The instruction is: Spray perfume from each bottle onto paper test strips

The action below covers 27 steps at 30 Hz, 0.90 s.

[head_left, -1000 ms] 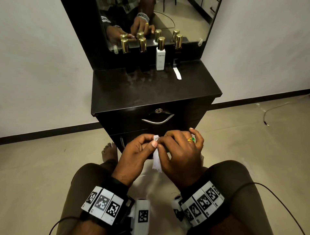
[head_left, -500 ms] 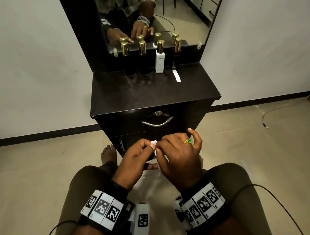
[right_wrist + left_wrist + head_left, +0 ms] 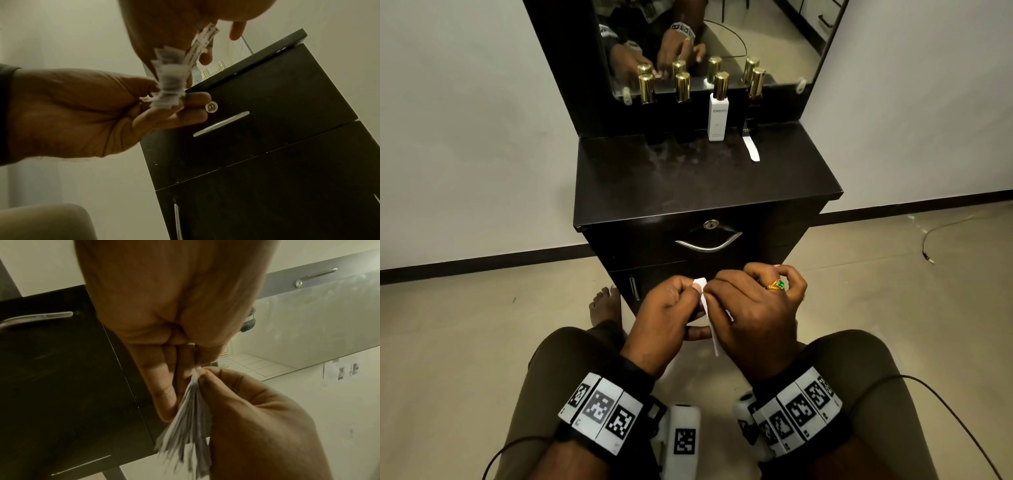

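Observation:
Both hands meet over my lap, in front of the dark cabinet. My left hand (image 3: 671,308) pinches a fanned bundle of white paper test strips (image 3: 189,421). My right hand (image 3: 750,308), wearing a green-stoned ring, pinches one strip (image 3: 203,42) at the top of the same bundle (image 3: 703,301). Several perfume bottles stand in a row at the back of the cabinet top: two dark ones with gold caps (image 3: 646,102) on the left, a white one (image 3: 718,113) and another dark one (image 3: 753,102). One loose strip (image 3: 751,150) lies in front of the rightmost bottle.
A mirror (image 3: 722,34) behind the bottles reflects them and my hands. The cabinet top (image 3: 688,185) has a bare dusty front part. A locked drawer with a metal handle (image 3: 709,245) faces me. My bare foot (image 3: 606,305) rests by the cabinet. A cable (image 3: 945,236) lies on the floor at right.
The hands stayed together over my lap and shifted slightly. The right fingers have curled more at the top of the bundle, and less of the hanging strip shows between the hands.

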Available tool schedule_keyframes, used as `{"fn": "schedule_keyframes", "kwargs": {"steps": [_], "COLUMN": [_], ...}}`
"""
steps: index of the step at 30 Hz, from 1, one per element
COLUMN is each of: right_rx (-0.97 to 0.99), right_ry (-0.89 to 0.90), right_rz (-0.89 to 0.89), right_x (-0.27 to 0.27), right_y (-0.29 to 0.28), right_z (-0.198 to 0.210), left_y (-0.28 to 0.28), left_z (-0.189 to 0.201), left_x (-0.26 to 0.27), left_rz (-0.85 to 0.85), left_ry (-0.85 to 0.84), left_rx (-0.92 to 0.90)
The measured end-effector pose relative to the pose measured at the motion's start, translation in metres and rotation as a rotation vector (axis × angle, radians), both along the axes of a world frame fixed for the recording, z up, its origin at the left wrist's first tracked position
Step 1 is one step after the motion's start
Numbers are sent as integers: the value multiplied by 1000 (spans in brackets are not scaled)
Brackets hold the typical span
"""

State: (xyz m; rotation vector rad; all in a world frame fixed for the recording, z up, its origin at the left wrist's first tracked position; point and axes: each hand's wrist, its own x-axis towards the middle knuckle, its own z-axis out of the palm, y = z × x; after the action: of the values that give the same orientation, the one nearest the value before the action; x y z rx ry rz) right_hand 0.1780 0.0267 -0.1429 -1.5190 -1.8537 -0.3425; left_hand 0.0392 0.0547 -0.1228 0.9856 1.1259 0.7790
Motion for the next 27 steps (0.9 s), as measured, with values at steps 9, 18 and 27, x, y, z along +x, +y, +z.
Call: {"fn": "schedule_keyframes", "kwargs": {"steps": [9,18,27], "right_rx": [4,-90,-111], "right_ry": [168,415,550], "right_rz": [-4,56,41], "right_x": [4,4,5], "right_y": [3,2,0], "right_z": [-5,-11,-8], "left_y": [0,-1,-5], "left_z": [3,-3,-7], "left_x": [-2,-1,1], "left_rz": [76,53,10], "left_ry": [-11,91,128], "left_rx": [22,159,282]}}
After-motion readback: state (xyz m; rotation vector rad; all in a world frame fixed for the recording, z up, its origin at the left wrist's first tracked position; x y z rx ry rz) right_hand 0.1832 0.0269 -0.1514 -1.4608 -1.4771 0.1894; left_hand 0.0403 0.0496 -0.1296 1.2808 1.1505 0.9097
